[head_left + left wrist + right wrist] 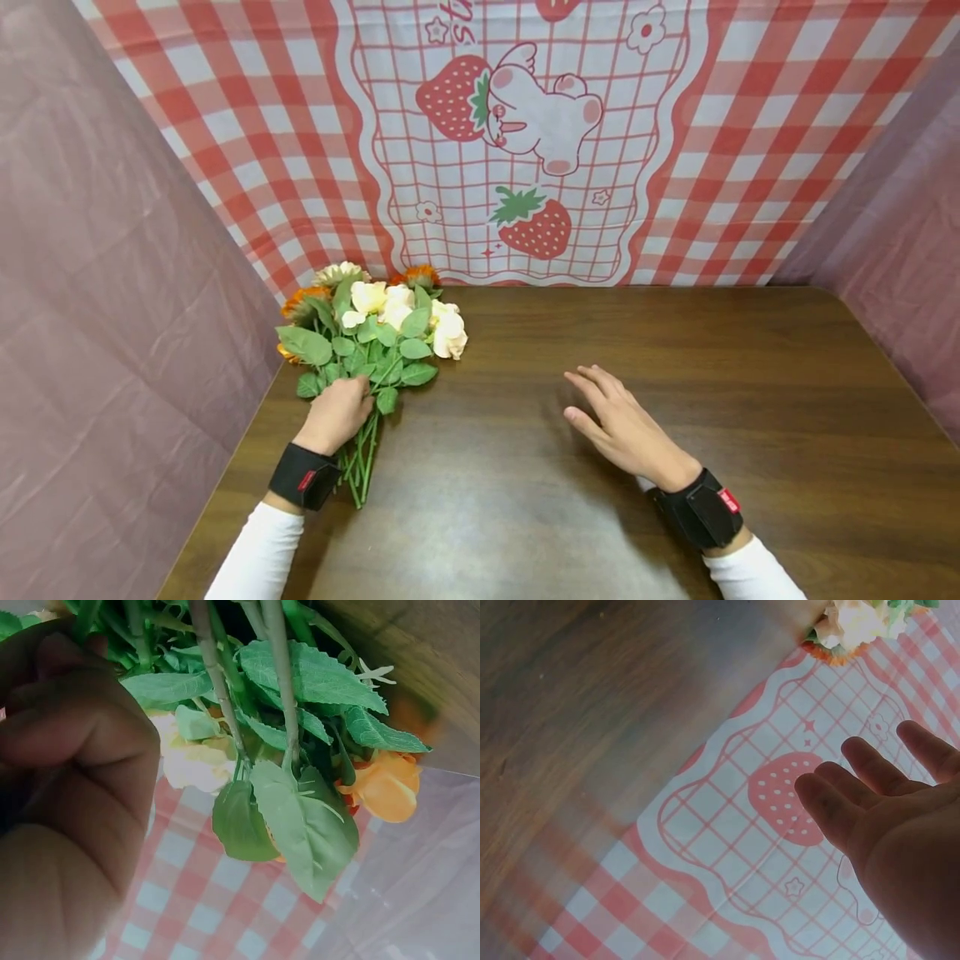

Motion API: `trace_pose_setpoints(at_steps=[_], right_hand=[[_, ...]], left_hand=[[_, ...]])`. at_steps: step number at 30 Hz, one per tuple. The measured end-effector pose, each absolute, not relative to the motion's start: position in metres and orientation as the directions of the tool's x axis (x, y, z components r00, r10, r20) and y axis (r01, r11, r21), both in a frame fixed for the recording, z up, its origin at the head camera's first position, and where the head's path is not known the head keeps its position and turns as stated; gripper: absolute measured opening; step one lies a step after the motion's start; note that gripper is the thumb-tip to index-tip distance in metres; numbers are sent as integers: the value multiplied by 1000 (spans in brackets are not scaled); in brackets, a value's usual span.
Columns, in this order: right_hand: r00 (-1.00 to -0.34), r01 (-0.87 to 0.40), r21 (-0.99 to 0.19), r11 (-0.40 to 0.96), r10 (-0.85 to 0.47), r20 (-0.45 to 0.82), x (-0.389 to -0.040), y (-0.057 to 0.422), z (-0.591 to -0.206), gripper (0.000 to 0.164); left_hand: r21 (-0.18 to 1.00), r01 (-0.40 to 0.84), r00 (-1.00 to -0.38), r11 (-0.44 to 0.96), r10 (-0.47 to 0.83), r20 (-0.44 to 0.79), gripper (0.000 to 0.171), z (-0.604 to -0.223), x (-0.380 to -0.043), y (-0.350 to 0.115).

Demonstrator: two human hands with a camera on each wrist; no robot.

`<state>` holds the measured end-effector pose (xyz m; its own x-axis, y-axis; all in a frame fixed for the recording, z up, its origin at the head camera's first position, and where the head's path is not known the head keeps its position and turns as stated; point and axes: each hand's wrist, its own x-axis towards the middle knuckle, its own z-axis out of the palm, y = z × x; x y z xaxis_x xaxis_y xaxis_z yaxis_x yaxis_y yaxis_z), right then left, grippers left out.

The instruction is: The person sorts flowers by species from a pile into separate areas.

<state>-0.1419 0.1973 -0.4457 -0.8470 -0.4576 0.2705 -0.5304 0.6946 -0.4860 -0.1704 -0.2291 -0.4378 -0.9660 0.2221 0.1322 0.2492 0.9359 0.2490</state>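
Observation:
A bunch of flowers (415, 324) lies at the table's left side, with cream roses (450, 335), orange blooms (307, 302) and green leaves. Its bare stems (362, 467) point toward the front. My left hand (340, 415) is over the upper stems, fingers curled. The left wrist view shows the thumb and finger pinching a green stem (88, 618); several other stems run beside it. My right hand (626, 429) hovers over the middle right of the table, holding nothing, with its fingers extended and slightly spread.
The brown wooden table (480, 500) ends at a red-and-white checked cloth (780, 133) with strawberry prints hanging behind it. Pinkish fabric walls (135, 275) stand on the left and right. Black bands (303, 477) wrap both wrists.

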Motion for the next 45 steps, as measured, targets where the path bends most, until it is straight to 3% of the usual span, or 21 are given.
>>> trace_pose_setpoints(at_steps=[14, 25, 32, 36, 41, 45], right_hand=[[-848, -529, -482, 699, -456, 270, -140, 194, -445, 54], [-796, -605, -519, 603, -470, 381, -129, 183, -434, 53], [-715, -699, -522, 489, -510, 479, -124, 167, -433, 48], [-689, -709, -603, 365, -540, 484, -119, 157, -434, 40], [-752, -596, -755, 272, -520, 406, -110, 148, -435, 22], [-810, -507, -825, 250, -466, 357, -104, 145, -437, 15]], left_hand=[[313, 349, -902, 883, 227, 366, 17, -419, -159, -226], [481, 537, -802, 693, 242, 547, 8, -399, -147, -157], [637, 571, -817, 518, 282, 503, 8, -401, -136, -107], [749, 533, -843, 394, 321, 431, 8, -405, -129, -84], [863, 446, -860, 238, 383, 338, 6, -409, -124, -64], [899, 394, -865, 194, 410, 290, 6, -412, -121, -52]])
